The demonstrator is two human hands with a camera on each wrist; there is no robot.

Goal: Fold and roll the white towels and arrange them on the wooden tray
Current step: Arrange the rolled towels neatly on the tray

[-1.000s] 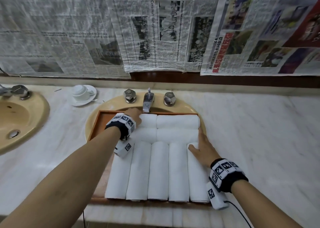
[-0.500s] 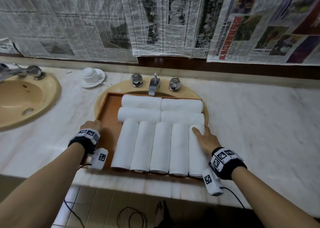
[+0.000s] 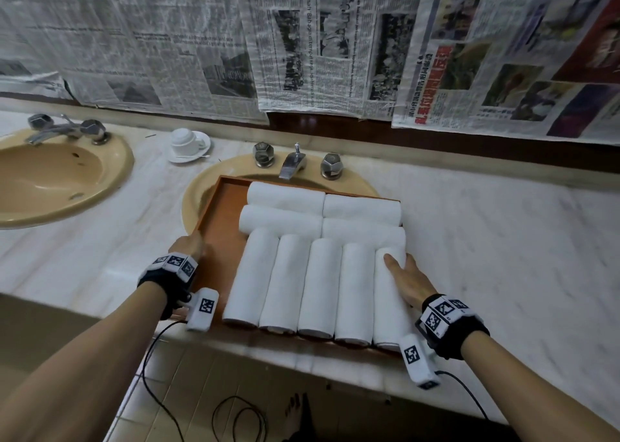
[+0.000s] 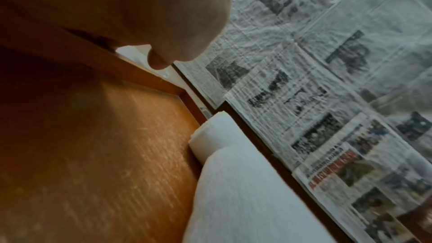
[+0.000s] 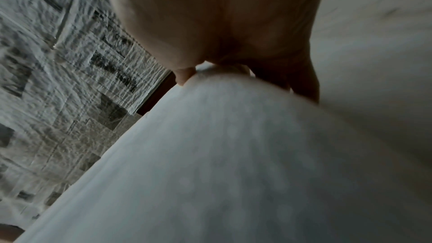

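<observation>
A wooden tray lies across a beige sink and holds several rolled white towels, some lengthwise in front and others crosswise behind. My left hand is at the tray's left rim with its fingers curled over the rim. In the left wrist view that hand sits above the rim, beside the bare tray floor and a towel roll. My right hand rests on the rightmost towel, thumb on top and fingers down its right side. The right wrist view shows the palm on that towel.
A faucet with two knobs stands just behind the tray. An upturned cup on a saucer sits at the back left, and a second sink lies farther left. Marble counter stretches right. Newspapers cover the wall. Cables lie on the floor below.
My left hand has drawn back from the rear left towel to the tray's left rim. The right hand has stayed on the rightmost towel. The view has pulled back.
</observation>
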